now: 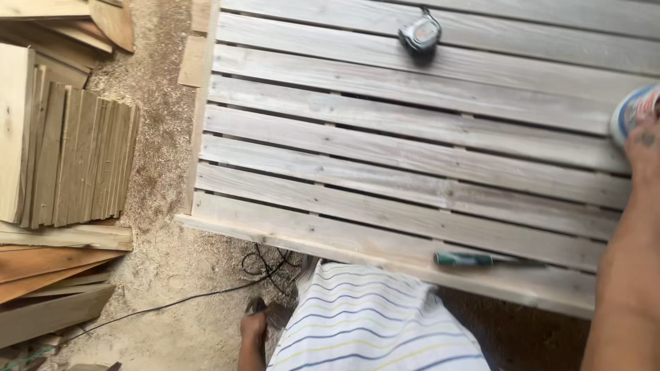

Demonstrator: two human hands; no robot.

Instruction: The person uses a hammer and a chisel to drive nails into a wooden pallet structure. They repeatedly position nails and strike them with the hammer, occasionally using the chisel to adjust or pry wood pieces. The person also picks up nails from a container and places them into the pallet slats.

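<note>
Two hands show, both at the frame's edges. The right hand (643, 141) reaches far out and rests on a white and blue container (629, 113) at the edge of the slatted wooden panel (385, 158); how far its fingers close around it is cut off, so I cannot tell. The left hand (253, 326) hangs low beside the striped shirt (364, 323), curled around a dark object (265, 309) I cannot identify. Judging by the even slats, the panel looks largely assembled. Nearer the body lies a green-handled tool (474, 260); far beyond, a tape measure (420, 34). Left of the left hand, stacked boards (69, 165) sit on sawdust.
</note>
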